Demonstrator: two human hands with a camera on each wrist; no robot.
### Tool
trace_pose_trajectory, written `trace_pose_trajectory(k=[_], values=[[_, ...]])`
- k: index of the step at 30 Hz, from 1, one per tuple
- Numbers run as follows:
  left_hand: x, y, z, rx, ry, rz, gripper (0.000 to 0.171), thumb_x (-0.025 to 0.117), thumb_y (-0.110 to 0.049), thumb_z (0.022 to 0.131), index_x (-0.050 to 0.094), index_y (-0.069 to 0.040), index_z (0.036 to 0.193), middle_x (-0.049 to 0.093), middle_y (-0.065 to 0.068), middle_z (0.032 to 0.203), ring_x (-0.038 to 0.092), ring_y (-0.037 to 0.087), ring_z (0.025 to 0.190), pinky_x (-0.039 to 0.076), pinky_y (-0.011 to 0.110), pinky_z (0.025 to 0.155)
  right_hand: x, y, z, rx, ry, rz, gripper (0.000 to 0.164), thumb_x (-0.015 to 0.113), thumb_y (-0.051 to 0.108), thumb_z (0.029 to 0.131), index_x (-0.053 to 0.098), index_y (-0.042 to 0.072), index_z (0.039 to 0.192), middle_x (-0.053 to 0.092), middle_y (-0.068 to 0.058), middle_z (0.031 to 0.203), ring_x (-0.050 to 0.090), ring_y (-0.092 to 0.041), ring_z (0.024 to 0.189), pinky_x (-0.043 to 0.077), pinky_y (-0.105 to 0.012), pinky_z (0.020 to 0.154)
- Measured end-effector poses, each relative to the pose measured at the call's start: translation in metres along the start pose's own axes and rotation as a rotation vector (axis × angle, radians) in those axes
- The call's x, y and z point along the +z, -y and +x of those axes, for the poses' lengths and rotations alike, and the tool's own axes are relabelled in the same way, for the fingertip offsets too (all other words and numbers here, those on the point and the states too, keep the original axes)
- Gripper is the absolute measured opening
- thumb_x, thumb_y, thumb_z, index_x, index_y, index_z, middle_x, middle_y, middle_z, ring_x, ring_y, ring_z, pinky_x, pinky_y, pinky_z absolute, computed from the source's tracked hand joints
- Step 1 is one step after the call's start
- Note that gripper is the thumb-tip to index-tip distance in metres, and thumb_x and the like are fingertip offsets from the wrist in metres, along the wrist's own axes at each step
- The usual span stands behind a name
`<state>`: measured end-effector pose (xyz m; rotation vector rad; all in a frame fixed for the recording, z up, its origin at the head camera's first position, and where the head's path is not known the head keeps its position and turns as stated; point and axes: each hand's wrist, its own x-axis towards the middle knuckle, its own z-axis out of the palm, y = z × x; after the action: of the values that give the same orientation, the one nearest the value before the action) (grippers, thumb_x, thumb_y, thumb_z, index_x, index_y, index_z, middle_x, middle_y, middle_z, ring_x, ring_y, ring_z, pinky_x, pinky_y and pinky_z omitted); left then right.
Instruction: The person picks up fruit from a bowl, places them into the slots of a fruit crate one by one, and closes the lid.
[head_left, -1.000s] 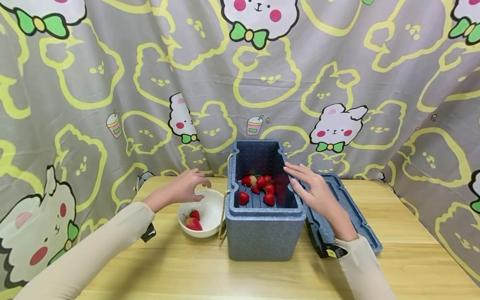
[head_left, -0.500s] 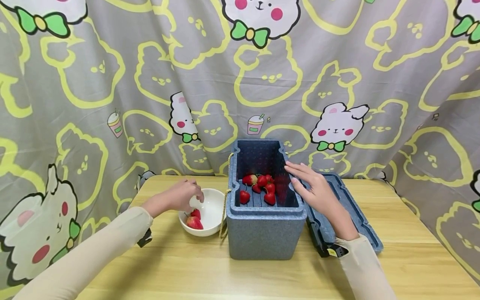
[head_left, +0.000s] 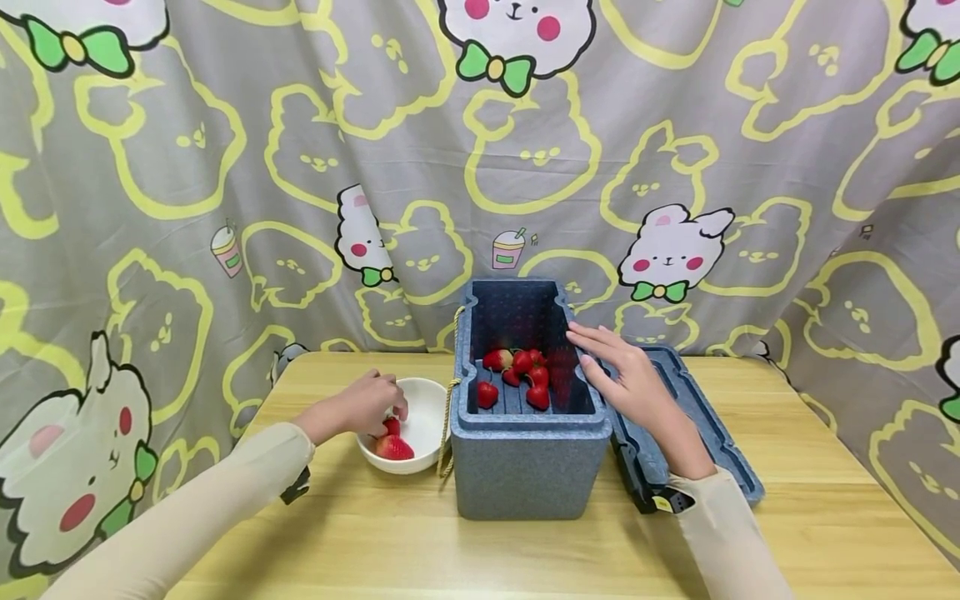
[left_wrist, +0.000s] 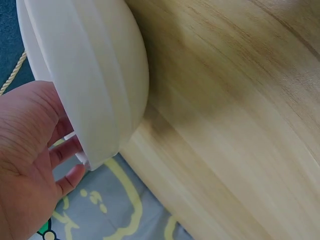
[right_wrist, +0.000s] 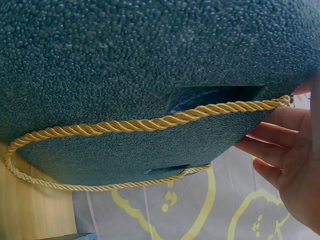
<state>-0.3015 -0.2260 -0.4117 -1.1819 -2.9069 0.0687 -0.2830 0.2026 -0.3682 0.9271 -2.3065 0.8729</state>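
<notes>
In the head view my left hand (head_left: 369, 404) reaches down into a white bowl (head_left: 427, 425), its fingers bent round a small red strawberry (head_left: 392, 426) that they partly cover. A larger strawberry (head_left: 394, 448) lies just in front of it. The left wrist view has the bowl's outer wall (left_wrist: 100, 75) hiding the left fingertips. My right hand (head_left: 626, 375) rests with extended fingers on the right rim of a grey-blue foam box (head_left: 528, 475), which stands without its lid. Inside the box, several strawberries (head_left: 522, 363) lie on the ribbed floor.
The box's lid (head_left: 708, 433) lies on the wooden table (head_left: 360, 542) to the right, partly behind the right forearm. A gold rope (right_wrist: 150, 122) loops along the box's side. Close behind the table hangs a patterned curtain (head_left: 420, 125).
My left hand has lowered from above the bowl's rim into it, fingers closing in on the small strawberry. The larger strawberry has shifted slightly right. My right hand keeps its place on the rim.
</notes>
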Motion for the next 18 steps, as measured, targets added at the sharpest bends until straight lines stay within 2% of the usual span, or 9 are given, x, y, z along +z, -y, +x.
trace_pose_trajectory(k=[4, 11, 18], values=[[0.000, -0.002, 0.002, -0.008, -0.024, 0.002, 0.020, 0.085, -0.008, 0.067, 0.078, -0.020, 0.082, 0.073, -0.008, 0.080, 0.052, 0.015, 0.081, 0.036, 0.035, 0.074, 0.000, 0.000, 0.000, 0.007, 0.000, -0.006, 0.038, 0.060, 0.011, 0.099, 0.065, 0.007, 0.136, 0.060, -0.009, 0.146, 0.054, -0.031, 0.138, 0.027, -0.032, 0.124], [0.003, -0.005, 0.007, 0.001, -0.066, 0.000, 0.017, 0.086, -0.011, 0.068, 0.077, -0.019, 0.080, 0.071, -0.007, 0.078, 0.053, 0.016, 0.080, 0.036, 0.034, 0.074, 0.000, 0.000, 0.001, 0.009, 0.004, -0.008, 0.038, 0.060, 0.012, 0.099, 0.065, 0.006, 0.136, 0.060, -0.009, 0.146, 0.054, -0.033, 0.137, 0.028, -0.033, 0.124], [0.006, -0.009, 0.012, -0.004, -0.075, -0.020, 0.014, 0.088, -0.016, 0.071, 0.075, -0.019, 0.078, 0.067, -0.007, 0.073, 0.049, 0.014, 0.078, 0.034, 0.033, 0.074, 0.000, 0.000, 0.000, 0.017, 0.010, -0.013, 0.039, 0.061, 0.012, 0.099, 0.065, 0.009, 0.137, 0.060, -0.008, 0.146, 0.054, -0.031, 0.138, 0.032, -0.046, 0.121]])
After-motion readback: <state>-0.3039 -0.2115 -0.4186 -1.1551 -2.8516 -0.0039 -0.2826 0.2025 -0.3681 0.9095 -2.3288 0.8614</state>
